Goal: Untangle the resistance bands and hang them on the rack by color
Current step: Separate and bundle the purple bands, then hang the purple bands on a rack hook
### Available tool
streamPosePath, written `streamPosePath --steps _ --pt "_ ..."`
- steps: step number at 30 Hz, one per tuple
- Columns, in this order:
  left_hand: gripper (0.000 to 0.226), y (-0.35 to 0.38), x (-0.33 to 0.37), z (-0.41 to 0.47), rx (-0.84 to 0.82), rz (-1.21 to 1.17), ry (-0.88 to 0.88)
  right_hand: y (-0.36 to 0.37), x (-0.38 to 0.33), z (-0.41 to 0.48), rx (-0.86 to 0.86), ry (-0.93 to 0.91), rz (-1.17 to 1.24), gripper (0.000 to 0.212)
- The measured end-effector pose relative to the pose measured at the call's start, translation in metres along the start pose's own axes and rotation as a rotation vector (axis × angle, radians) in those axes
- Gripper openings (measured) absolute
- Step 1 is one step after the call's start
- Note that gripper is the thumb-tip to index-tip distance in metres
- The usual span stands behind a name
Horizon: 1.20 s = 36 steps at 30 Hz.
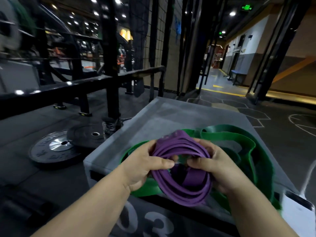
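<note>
Left hand (pixel 145 165) holds the left side of the purple band (pixel 181 192), with the thumb laid on top of the strands and the fingers curled behind them. Right hand (pixel 218 170) holds the right side of the same band in the same manner, thumb over the strands and fingers wrapped under. The two thumbs point at each other and their tips are near, but they do not touch. The purple band is wound into a coil of many loops, and a flat piece of it crosses the middle of the coil. The coil is held just above the near part of the box (pixel 179 113).

Green band (pixel 229 134) lies on top of the box, under and behind the coil. Its wide loops spread to the right side of the box, and one part hangs over the near right edge. I cannot tell whether it is tangled with the purple one.

The box is grey, with large pale digits on its near face. On the floor left of the box lie two plates (pixel 51 156), overlapping. Behind the box to the left stands a black frame (pixel 111 48). Far behind the box to the right is a blue bench (pixel 237 74).
</note>
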State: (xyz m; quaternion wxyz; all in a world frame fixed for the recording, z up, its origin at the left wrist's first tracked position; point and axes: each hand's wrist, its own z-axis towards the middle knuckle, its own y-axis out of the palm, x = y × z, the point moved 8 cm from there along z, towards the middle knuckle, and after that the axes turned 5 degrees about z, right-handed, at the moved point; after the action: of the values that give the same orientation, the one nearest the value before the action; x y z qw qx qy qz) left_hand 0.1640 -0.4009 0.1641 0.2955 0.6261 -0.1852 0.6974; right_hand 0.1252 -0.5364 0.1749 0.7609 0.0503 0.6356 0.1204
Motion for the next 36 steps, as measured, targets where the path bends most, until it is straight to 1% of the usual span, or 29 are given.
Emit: streamPosePath --steps 2,4,7,9,10,11,12,13,14,15,16,17,19,20,21,24,26,28,32,34,36 --pt "0.043 -0.022 0.014 -0.013 0.116 -0.018 0.024 0.026 0.003 0.010 -0.018 0.031 0.003 0.048" --pt "0.040 -0.043 0.033 -0.032 0.211 -0.012 0.063 0.055 0.002 0.020 -0.033 0.043 0.005 0.041" --pt "0.036 -0.063 0.065 -0.063 0.260 0.034 0.120 0.103 -0.006 0.032 -0.118 0.040 0.155 0.028" --pt "0.030 -0.080 0.090 -0.088 0.316 0.123 0.168 0.140 -0.014 0.038 -0.218 0.024 0.260 0.022" --pt "0.030 -0.090 0.100 -0.098 0.368 0.164 0.179 0.155 -0.018 0.040 -0.266 0.015 0.281 0.024" --pt "0.036 -0.103 0.111 -0.112 0.441 0.203 0.189 0.175 -0.022 0.043 -0.317 0.008 0.283 0.028" --pt "0.042 -0.114 0.119 -0.124 0.513 0.232 0.181 0.191 -0.024 0.046 -0.351 -0.001 0.270 0.036" --pt "0.043 -0.125 0.128 -0.138 0.574 0.262 0.181 0.208 -0.026 0.049 -0.373 -0.005 0.250 0.051" --pt "0.041 -0.132 0.136 -0.150 0.616 0.297 0.180 0.223 -0.029 0.052 -0.387 -0.008 0.244 0.067" --pt "0.037 -0.137 0.142 -0.161 0.647 0.325 0.179 0.236 -0.031 0.053 -0.407 -0.008 0.249 0.078" --pt "0.034 -0.142 0.148 -0.174 0.687 0.340 0.181 0.253 -0.035 0.053 -0.443 -0.012 0.259 0.076" --pt "0.031 -0.146 0.152 -0.184 0.719 0.336 0.181 0.268 -0.040 0.051 -0.484 -0.022 0.274 0.063" --pt "0.016 -0.151 0.160 -0.204 0.760 0.306 0.187 0.296 -0.049 0.048 -0.550 -0.045 0.278 0.029" --pt "0.009 -0.153 0.162 -0.212 0.777 0.300 0.189 0.306 -0.052 0.047 -0.558 -0.049 0.265 0.017" --pt "0.008 -0.155 0.166 -0.220 0.809 0.303 0.201 0.316 -0.055 0.047 -0.564 -0.052 0.252 0.012" --pt "0.028 -0.158 0.180 -0.243 0.920 0.328 0.267 0.343 -0.064 0.044 -0.607 -0.082 0.231 0.015" --pt "0.033 -0.156 0.194 -0.255 0.971 0.317 0.339 0.359 -0.072 0.040 -0.633 -0.094 0.217 0.013" --pt "0.029 -0.157 0.204 -0.265 1.018 0.266 0.390 0.375 -0.083 0.037 -0.656 -0.119 0.197 0.023" --pt "0.016 -0.159 0.223 -0.285 1.134 0.184 0.482 0.402 -0.107 0.035 -0.673 -0.226 0.119 0.041" --pt "0.015 -0.157 0.229 -0.291 1.155 0.141 0.518 0.410 -0.118 0.034 -0.672 -0.261 0.049 0.040" --pt "0.014 -0.155 0.230 -0.292 1.138 0.085 0.524 0.413 -0.127 0.035 -0.679 -0.281 -0.001 0.035"
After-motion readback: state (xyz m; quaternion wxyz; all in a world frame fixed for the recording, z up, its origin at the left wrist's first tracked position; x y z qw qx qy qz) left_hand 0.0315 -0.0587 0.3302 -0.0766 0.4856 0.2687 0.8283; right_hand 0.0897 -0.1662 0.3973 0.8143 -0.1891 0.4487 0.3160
